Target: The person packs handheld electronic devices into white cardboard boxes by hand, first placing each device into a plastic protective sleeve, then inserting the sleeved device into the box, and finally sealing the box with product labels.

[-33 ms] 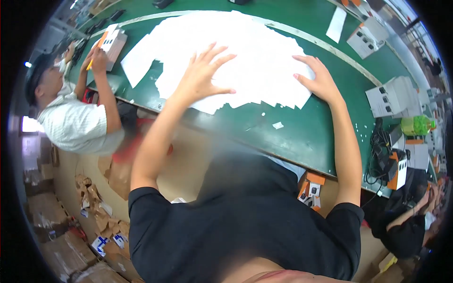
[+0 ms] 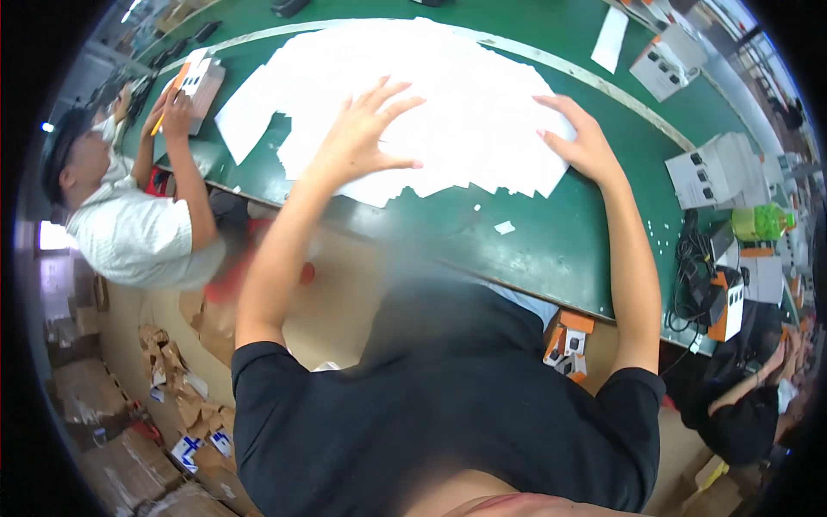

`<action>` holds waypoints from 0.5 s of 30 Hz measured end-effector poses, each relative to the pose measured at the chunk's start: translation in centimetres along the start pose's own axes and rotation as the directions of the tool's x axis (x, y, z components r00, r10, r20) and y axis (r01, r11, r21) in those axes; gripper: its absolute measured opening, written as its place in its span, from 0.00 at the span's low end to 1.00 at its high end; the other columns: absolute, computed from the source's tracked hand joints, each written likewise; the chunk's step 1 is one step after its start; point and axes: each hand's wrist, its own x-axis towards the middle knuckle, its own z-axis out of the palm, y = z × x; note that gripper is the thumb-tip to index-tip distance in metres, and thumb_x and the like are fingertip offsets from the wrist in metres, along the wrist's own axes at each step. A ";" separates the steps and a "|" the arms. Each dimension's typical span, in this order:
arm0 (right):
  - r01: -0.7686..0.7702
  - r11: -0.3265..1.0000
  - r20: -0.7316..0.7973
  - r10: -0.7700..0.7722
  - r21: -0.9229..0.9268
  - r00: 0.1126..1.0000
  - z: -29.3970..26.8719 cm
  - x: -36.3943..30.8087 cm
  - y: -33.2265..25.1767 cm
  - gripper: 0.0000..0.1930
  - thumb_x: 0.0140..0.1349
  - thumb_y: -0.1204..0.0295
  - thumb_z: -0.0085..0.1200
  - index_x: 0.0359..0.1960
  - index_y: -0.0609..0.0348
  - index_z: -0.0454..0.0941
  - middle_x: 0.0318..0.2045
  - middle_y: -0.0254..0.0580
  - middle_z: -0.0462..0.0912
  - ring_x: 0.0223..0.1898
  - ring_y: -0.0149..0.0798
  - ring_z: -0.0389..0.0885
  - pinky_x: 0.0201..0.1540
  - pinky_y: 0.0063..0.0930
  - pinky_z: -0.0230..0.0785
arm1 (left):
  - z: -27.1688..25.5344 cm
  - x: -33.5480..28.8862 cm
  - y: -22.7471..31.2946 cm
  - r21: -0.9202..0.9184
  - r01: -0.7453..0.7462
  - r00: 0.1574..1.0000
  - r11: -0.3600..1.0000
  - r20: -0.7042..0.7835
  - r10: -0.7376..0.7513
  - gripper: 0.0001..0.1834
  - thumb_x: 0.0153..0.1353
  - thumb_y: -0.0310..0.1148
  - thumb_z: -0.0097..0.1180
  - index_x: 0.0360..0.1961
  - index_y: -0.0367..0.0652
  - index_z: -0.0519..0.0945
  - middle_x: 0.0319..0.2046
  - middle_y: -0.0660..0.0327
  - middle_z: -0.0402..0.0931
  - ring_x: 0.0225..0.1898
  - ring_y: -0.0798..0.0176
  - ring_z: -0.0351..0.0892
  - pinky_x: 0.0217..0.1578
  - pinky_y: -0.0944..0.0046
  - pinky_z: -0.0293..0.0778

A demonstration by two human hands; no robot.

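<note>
A wide heap of white sheets [image 2: 474,112] is spread on the green table [image 2: 534,250]. Over its left part the left hand [image 2: 370,133] is held, with the fingers widely parted; at its right edge the right hand [image 2: 581,140] is placed, half opened. Nothing is seen gripped in either, but whether the sheets are pressed cannot be told. Many single sheets are lost in glare. The orange and white boxes [image 2: 568,345] under the table are partly hidden, and the co-worker [image 2: 743,422] at the right rim is hardly made out.
</note>
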 end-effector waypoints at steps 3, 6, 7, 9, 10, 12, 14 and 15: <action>0.016 0.905 -0.297 0.123 0.426 0.947 0.2 -0.1 2.1 0.20 0.70 0.67 0.53 0.62 0.53 0.76 0.61 0.42 0.78 0.65 0.39 0.72 0.69 0.34 0.59 | -1.1 1.9 0.9 0.037 -0.076 0.997 0.996 -0.027 0.077 0.50 0.41 0.64 0.74 0.68 0.63 0.72 0.73 0.61 0.61 0.77 0.44 0.49 0.71 0.27 0.44; -0.013 0.804 -0.430 0.332 0.594 0.840 0.3 0.4 3.7 0.18 0.72 0.67 0.51 0.61 0.54 0.77 0.60 0.45 0.79 0.64 0.41 0.73 0.66 0.31 0.62 | -1.2 1.4 2.9 0.097 -0.098 0.990 0.991 -0.092 0.107 0.51 0.42 0.64 0.74 0.68 0.63 0.71 0.73 0.58 0.60 0.76 0.44 0.51 0.70 0.27 0.44; -0.025 0.804 -0.425 0.341 0.595 0.838 -0.1 0.8 2.6 0.18 0.72 0.67 0.51 0.61 0.54 0.77 0.60 0.45 0.79 0.64 0.41 0.73 0.66 0.31 0.62 | -1.0 1.1 3.7 0.099 -0.065 0.986 0.993 -0.148 0.080 0.51 0.42 0.65 0.74 0.68 0.63 0.71 0.73 0.57 0.60 0.76 0.44 0.51 0.70 0.26 0.44; -0.176 0.967 -0.432 0.240 0.183 0.869 -0.1 1.3 -0.1 0.20 0.73 0.62 0.50 0.61 0.56 0.76 0.61 0.49 0.77 0.65 0.48 0.73 0.66 0.37 0.63 | 0.6 0.3 4.9 0.079 -0.020 0.994 0.997 -0.108 0.029 0.52 0.42 0.65 0.74 0.69 0.61 0.70 0.73 0.56 0.59 0.76 0.43 0.50 0.70 0.26 0.44; -0.176 0.984 -0.390 0.151 -0.030 0.909 0.4 1.4 -0.8 0.23 0.74 0.57 0.48 0.63 0.55 0.74 0.64 0.52 0.74 0.67 0.53 0.70 0.69 0.41 0.62 | 1.3 0.3 5.3 0.072 0.021 0.998 0.997 -0.066 -0.016 0.53 0.42 0.66 0.74 0.69 0.60 0.69 0.73 0.55 0.59 0.76 0.43 0.50 0.69 0.26 0.45; -0.206 0.888 -0.353 0.054 -0.410 0.934 3.1 2.3 -0.7 0.24 0.74 0.55 0.46 0.65 0.54 0.72 0.67 0.49 0.72 0.70 0.51 0.68 0.71 0.41 0.60 | 1.9 1.6 5.0 0.060 0.000 0.995 0.998 -0.104 0.006 0.55 0.42 0.66 0.73 0.70 0.54 0.68 0.71 0.55 0.62 0.75 0.45 0.54 0.69 0.29 0.46; -0.123 0.867 -0.280 -0.020 -0.482 0.960 3.4 2.7 1.1 0.23 0.73 0.59 0.47 0.66 0.54 0.72 0.68 0.50 0.72 0.71 0.50 0.67 0.72 0.40 0.59 | 2.5 2.8 4.7 -0.022 -0.065 0.992 0.998 -0.109 0.063 0.54 0.44 0.66 0.73 0.69 0.51 0.69 0.70 0.54 0.65 0.75 0.47 0.57 0.71 0.32 0.46; -0.026 0.840 -0.198 -0.097 -0.542 0.975 3.3 2.6 2.2 0.23 0.72 0.62 0.48 0.66 0.54 0.72 0.68 0.50 0.71 0.71 0.49 0.66 0.73 0.39 0.58 | 2.9 3.2 4.7 -0.031 -0.069 0.992 0.997 -0.105 0.065 0.54 0.44 0.66 0.73 0.69 0.51 0.69 0.70 0.54 0.65 0.75 0.47 0.57 0.71 0.32 0.46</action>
